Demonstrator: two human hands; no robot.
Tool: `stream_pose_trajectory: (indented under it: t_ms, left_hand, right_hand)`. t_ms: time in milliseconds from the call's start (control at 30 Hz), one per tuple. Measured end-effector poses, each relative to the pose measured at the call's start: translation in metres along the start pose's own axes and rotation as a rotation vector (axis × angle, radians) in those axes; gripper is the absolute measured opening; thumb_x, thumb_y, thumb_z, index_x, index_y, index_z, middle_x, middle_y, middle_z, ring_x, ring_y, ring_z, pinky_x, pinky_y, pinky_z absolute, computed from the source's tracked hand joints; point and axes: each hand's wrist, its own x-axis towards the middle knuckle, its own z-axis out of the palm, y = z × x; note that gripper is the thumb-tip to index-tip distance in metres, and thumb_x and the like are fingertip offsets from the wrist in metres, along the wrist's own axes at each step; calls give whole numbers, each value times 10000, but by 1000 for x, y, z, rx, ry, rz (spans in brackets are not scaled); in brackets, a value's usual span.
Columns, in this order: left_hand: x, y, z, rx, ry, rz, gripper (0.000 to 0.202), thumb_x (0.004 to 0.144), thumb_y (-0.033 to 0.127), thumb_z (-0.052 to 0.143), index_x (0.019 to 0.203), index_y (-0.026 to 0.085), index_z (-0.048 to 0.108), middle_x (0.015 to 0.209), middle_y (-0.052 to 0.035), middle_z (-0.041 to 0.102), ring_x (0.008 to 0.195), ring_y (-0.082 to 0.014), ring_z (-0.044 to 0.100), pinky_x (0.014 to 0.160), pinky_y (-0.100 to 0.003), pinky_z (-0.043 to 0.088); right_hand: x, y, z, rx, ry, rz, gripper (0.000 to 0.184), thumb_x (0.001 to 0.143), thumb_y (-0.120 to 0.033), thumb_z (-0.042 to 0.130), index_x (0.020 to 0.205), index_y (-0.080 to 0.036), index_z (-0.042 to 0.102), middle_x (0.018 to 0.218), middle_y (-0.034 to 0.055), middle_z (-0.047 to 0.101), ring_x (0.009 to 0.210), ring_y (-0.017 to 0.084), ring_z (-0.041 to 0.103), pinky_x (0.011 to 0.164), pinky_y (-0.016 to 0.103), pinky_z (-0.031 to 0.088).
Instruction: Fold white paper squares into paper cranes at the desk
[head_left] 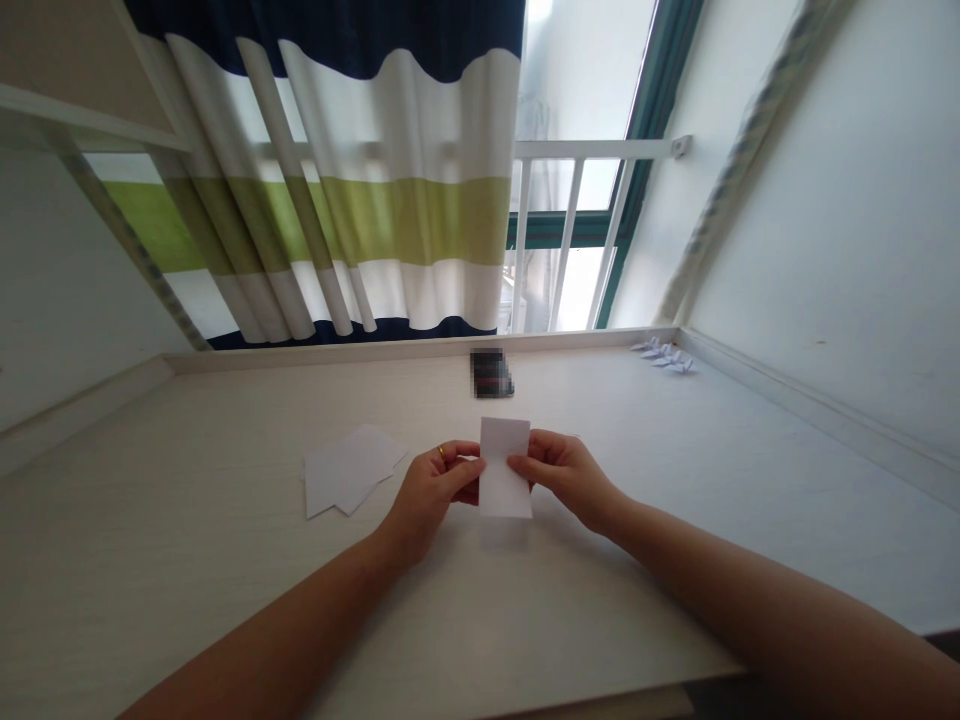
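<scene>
Between my two hands a narrow white rectangle of paper (505,490) is held upright just above the tabletop. My left hand (442,480) pinches its left edge, thumb in front and fingers behind; a gold ring shows on one finger. On the opposite edge my right hand (566,468) grips the same paper, its thumb lying on the front face. The fingertips behind the paper are hidden. A few loose white sheets (349,470) lie overlapping on the table to the left of my left hand.
The pale table (225,580) runs back to a low ledge under a window. A dark, pixelated object (489,374) sits beyond the paper. Several small folded white paper pieces (666,357) rest in the far right corner. A striped curtain (360,200) hangs behind.
</scene>
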Motion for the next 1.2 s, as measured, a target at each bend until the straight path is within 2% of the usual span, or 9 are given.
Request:
stream_pose_trajectory:
  t_ms: [167,300,433,567,667,833,967,1033,1200]
  left_hand:
    - [-4,4,1,-87,5,58,108,662,211,614,733,150,560,511,50,540,466,-52,491,472,-159,391]
    - [-7,9,3,-169,-8,27,206,710,311,571,863,174,545,574,42,558,493,-63,508,482,-172,421]
    - [-8,9,4,-105,-75,-47,330,709,439,542,877,155,531,678,-22,617,575,-137,592,488,-236,465]
    - [-5,5,3,8,-69,-55,293,653,358,638,822,127,573,661,-30,634,528,-102,582,503,-203,453]
    - [-3,4,1,15,-13,3,266,642,315,657,818,124,602,630,-18,637,528,-87,572,541,-199,456]
    - [-7,5,3,157,42,125,200,630,272,661,777,136,647,622,-9,641,528,-95,560,550,-219,460]
    - [-12,5,8,197,22,147,174,610,244,670,754,146,660,664,-14,658,577,-116,579,592,-243,476]
    - [-12,5,8,169,39,163,160,598,232,681,729,146,648,649,-6,654,584,-117,582,596,-241,473]
    - [-10,6,6,78,103,191,151,577,206,702,684,151,613,591,18,637,566,-99,571,574,-218,451]
  right_hand:
    - [-5,-4,-1,-40,-76,-92,135,705,-191,568,786,-169,673,627,-6,593,550,91,510,561,246,427]
    - [-8,-6,-2,-154,-74,-255,216,721,-136,513,832,-212,683,720,8,598,630,108,539,588,248,443]
    - [-7,-4,-6,-413,4,-501,280,759,-112,463,905,-241,664,754,21,582,668,111,544,588,241,446]
    - [-5,-2,-10,-692,-4,-690,325,779,-93,428,998,-228,627,779,46,568,682,118,528,597,250,436]
    - [-5,-4,-11,-673,-21,-649,316,796,-105,409,1015,-215,608,814,50,573,718,124,531,634,260,437]
    - [-5,-9,-10,-488,-14,-442,263,840,-217,383,1040,-183,551,867,51,584,802,144,543,709,285,435]
    - [-6,-10,-5,-532,-55,-353,168,778,-304,513,797,-157,591,740,38,589,696,139,534,632,265,430]
    - [-7,-9,-2,-507,-48,-318,192,775,-319,516,701,-153,579,672,29,576,642,129,520,599,259,423]
    - [-9,-9,2,-285,-35,-255,181,757,-322,546,729,-146,580,688,31,581,655,132,533,601,264,426]
